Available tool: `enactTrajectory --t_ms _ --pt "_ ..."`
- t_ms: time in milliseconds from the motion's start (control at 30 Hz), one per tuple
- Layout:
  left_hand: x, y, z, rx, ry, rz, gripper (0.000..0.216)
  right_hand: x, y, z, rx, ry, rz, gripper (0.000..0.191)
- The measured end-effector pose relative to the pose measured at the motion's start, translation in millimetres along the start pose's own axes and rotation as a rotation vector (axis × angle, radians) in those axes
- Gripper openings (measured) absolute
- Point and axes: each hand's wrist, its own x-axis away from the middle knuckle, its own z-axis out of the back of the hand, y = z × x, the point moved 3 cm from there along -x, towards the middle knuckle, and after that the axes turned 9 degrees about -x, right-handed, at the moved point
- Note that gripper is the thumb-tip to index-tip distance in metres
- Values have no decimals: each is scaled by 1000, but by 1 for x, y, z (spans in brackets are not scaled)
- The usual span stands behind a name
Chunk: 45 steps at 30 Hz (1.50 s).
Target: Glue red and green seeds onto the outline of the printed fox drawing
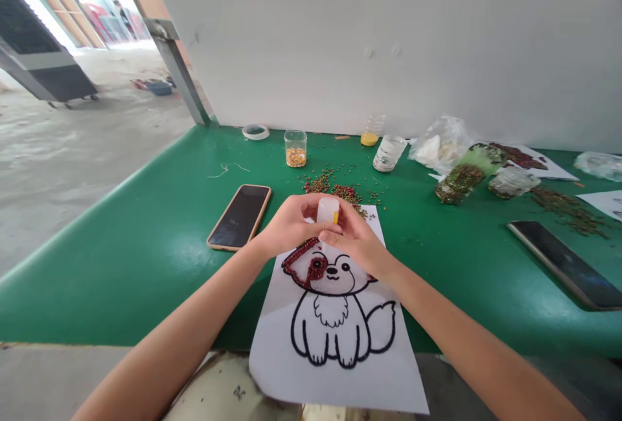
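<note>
The small bottle (pixel 327 209), whitish and translucent with a yellow tip (pixel 335 217), is held above the top edge of a paper sheet (pixel 340 369), between both hands. It is clasped from the left side by the left hand (pixel 291 223), whose fingers are curled round the body. The fingertips of the right hand (pixel 357 243) are pinched against the bottle's lower part at the yellow tip. Whether the tip is a cap or a nozzle cannot be told.

The bottle is judged to be light and of soft plastic, so the wall is likely to yield under pressure. A hold on the body, with the tip left to the other hand, is judged the steadiest.

A dog outline (pixel 335 317) is printed on the sheet, and one ear is covered with red seeds (pixel 304 265). The sheet lies on a green table (pixel 146 265) and overhangs its near edge. A phone (pixel 240 216) lies face up just left of the hands. Loose seeds (pixel 335 189) are scattered beyond the hands, and a jar of yellow grains (pixel 295 148) stands farther back. Bags of seeds (pixel 466 175) and a second phone (pixel 566 264) lie to the right.
</note>
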Motion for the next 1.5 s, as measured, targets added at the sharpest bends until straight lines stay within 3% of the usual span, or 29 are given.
enactTrajectory --t_ms 200,500,1500 --pt "0 -3 -2 -63 29 79 28 -2 2 -1 -115 54 -33 42" --pt "0 -9 -4 -35 38 86 28 -2 3 0 -130 128 -81 44" --pt "0 -14 -5 -21 26 60 23 -3 6 2 -119 188 -62 43"
